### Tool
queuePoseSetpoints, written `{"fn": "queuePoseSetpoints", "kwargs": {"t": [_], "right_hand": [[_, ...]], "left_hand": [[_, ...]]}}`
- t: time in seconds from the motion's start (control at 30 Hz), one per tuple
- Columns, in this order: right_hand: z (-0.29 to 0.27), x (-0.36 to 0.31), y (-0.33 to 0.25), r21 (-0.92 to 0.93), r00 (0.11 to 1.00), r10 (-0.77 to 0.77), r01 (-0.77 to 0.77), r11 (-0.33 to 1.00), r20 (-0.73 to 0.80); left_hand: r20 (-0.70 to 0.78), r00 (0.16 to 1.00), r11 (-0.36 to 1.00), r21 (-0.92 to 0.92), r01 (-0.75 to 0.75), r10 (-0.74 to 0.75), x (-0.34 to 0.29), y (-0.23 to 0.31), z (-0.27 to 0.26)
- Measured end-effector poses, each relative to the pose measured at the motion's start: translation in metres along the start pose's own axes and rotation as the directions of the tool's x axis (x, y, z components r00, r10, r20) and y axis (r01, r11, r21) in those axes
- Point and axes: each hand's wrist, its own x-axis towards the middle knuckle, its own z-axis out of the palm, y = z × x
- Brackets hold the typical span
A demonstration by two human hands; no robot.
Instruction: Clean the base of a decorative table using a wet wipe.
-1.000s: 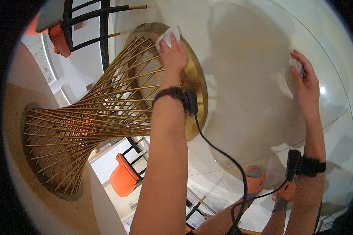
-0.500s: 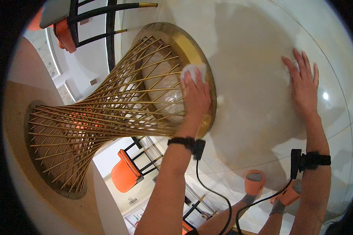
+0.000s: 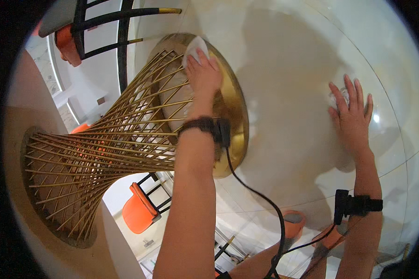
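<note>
Since the earlier frame the left hand has slid from the near side of the gold disc up to its far rim, carrying the cloth with it, while the right hand has stayed planted on the tabletop in nearly the same place.

In the head view, seen from beneath the round white glass table, the left hand lies flat with its fingers close together, pressing a small white folded cloth against the shiny round gold metal disc that joins the base to the tabletop. The cloth peeks out past the fingertips at the disc's upper edge. Below the disc, the hourglass-shaped base of thin gold metal rods twists down to a ring on the floor.

The right hand is spread wide, palm against the underside of the glass, well apart from the disc; whether it covers anything small I cannot tell. Both wrists wear black bands with cables. Orange chairs with black frames stand nearby.
</note>
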Motion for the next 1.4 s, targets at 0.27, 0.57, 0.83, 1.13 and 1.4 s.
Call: {"fn": "queuePoseSetpoints", "kwargs": {"t": [0.27, 0.57, 0.83, 1.13, 1.4], "right_hand": [[0.0, 0.001, 0.001, 0.044, 1.0, 0.01, -0.01, 0.999, -0.003], [0.001, -0.007, 0.002, 0.008, 0.997, -0.045, 0.046, 0.999, -0.057], [0.017, -0.016, 0.02, 0.097, 0.966, -0.128, 0.153, 0.983, -0.225], [0.002, -0.256, -0.073, 0.8, 0.93, 0.344, -0.302, 0.519, 0.128], [-0.215, -0.276, -0.046, 0.898, 0.793, 0.51, -0.432, 0.085, 0.333]], "left_hand": [[0.001, 0.995, 0.969, -0.225, -0.099, 0.102, 0.066, -0.032, 0.036], [-0.123, 0.774, 0.712, -0.324, -0.623, 0.621, -0.023, 0.014, -0.008], [0.189, 0.574, 0.594, -0.421, -0.685, 0.797, -0.245, -0.018, 0.0], [0.774, 0.457, 0.891, -0.303, -0.339, 0.438, -0.376, 0.027, -0.067], [0.776, 0.553, 0.69, -0.579, 0.436, 0.302, -0.371, 0.183, -0.232]]}}
